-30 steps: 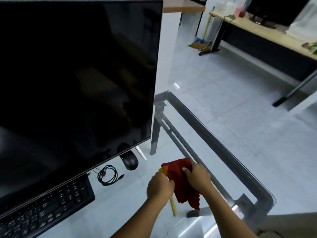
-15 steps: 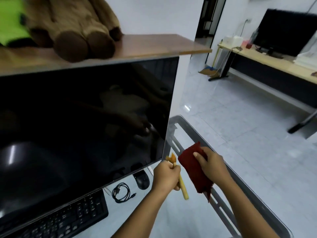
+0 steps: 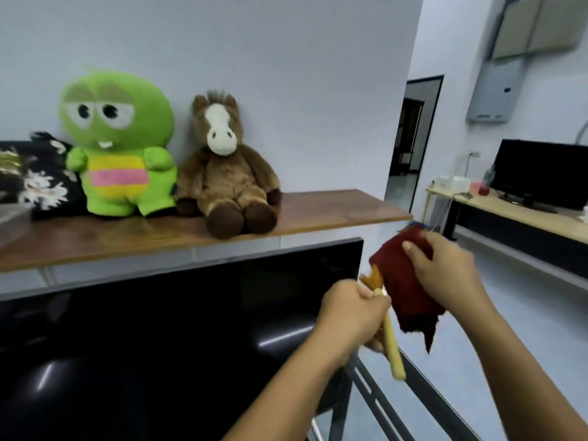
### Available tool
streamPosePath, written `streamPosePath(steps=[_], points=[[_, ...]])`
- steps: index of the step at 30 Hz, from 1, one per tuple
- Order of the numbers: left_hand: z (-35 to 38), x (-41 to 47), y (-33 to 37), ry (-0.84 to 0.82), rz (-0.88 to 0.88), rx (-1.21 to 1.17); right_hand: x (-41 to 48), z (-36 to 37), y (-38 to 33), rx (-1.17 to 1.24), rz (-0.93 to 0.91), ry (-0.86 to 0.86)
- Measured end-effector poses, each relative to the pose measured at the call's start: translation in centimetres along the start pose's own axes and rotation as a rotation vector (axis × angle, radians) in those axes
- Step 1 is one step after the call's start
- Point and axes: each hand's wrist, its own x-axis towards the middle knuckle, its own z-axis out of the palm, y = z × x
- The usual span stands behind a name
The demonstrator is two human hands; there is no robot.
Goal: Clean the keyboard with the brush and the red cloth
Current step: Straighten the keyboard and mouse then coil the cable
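My left hand (image 3: 353, 316) grips the brush (image 3: 393, 353); my right hand (image 3: 445, 275) holds the red cloth (image 3: 404, 291) just beside it. The keyboard is out of view, so I judge the cleaning unfinished.

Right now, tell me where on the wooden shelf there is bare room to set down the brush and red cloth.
Bare: the right end of the wooden shelf, past the horse plush; also the front strip before the green plush. Crowded: the back left, where floral cushion, green plush and horse plush sit packed together.
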Motion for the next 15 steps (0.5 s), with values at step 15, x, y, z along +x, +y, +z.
streamPosePath(steps=[15], points=[[-14.8,12.7,15.6,0.277,-0.043,0.323,20.0,-0.2,-13.0,0.224,-0.044,-0.146]])
